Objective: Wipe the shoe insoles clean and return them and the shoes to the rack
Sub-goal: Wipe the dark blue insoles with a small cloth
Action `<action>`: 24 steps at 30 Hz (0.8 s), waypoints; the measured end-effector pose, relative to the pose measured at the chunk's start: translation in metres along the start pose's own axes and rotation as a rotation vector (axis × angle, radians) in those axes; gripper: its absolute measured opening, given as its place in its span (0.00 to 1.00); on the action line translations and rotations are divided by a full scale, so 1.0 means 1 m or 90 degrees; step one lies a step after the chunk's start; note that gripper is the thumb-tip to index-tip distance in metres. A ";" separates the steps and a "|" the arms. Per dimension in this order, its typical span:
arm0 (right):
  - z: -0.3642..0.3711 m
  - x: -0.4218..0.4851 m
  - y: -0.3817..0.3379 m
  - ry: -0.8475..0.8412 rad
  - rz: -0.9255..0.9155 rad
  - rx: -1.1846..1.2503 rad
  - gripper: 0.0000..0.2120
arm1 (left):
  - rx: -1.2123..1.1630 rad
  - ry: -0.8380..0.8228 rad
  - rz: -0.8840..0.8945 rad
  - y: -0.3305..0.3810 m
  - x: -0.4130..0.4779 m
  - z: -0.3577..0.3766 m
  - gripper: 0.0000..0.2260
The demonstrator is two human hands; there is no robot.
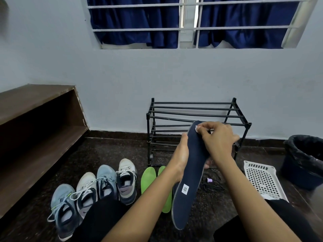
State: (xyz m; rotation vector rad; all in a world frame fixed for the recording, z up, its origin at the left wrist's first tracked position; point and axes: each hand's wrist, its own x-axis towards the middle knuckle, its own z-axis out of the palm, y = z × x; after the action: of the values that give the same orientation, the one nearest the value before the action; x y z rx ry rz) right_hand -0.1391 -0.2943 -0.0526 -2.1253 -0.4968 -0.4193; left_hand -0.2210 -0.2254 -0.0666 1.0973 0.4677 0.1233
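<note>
we read small white label (185,189) near heel of navy insole (192,163): square logo, letters too small to tell. swoosh mark on tongue of white-and-navy shoe (126,182), one of four shoes (106,179) in row on floor (104,151) at left. two green insoles (148,177) lie beside them. black rack (192,112) stands behind hands, partly hidden. white perforated tray (264,179) and lined bin (304,159) sit at right. left hand (180,159) grips navy insole mid-length, off floor, toe up. right hand (218,142) fingers curl, pinching small white wipe (197,128) against toe end.
</note>
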 end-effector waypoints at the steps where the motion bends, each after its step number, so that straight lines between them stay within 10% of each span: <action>1: 0.001 -0.001 0.000 0.002 -0.004 0.010 0.04 | -0.004 0.000 -0.002 -0.001 0.000 0.000 0.22; 10: 0.013 -0.030 -0.003 -0.121 -0.124 0.047 0.02 | 0.020 0.083 0.005 0.006 0.003 -0.015 0.28; 24: 0.002 -0.008 0.000 -0.035 -0.081 -0.070 0.03 | 0.000 0.042 -0.006 0.004 0.000 0.001 0.23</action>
State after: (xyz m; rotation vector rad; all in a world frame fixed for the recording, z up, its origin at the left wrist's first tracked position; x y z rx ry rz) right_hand -0.1459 -0.2942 -0.0581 -2.2240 -0.6560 -0.4701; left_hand -0.2204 -0.2244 -0.0626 1.0932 0.5318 0.1518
